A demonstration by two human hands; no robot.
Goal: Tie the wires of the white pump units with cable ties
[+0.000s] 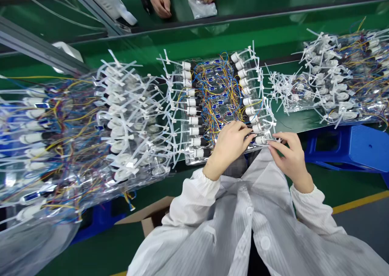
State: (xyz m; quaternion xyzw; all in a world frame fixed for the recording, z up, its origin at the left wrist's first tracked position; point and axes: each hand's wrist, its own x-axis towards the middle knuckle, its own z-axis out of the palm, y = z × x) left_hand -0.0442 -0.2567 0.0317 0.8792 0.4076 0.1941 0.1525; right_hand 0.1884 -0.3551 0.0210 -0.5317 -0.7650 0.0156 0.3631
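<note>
In front of me lies a clear plastic tray point(192, 161) with two columns of white cylindrical parts with black ends, white zip ties on their outer ends, and blue and yellow wires between. My left hand point(231, 143) reaches over the tray's lower right, thumb and fingers drawn together beside the black end of the nearest white cylinder point(261, 140); what they grip is hidden. To its right, my right hand point(289, 154) has thumb and index finger pinched at that cylinder's outer end, on what looks like a zip tie point(270, 141).
Wired parts in clear plastic point(88, 146) fill the left, with another pile point(340, 77) at right and a small zip-tied bundle point(299, 91) between. Across the bench are another person's hands point(161, 4) and a plastic bag point(202, 8). A blue stool point(364, 146) stands right; a cardboard box point(148, 217) sits below.
</note>
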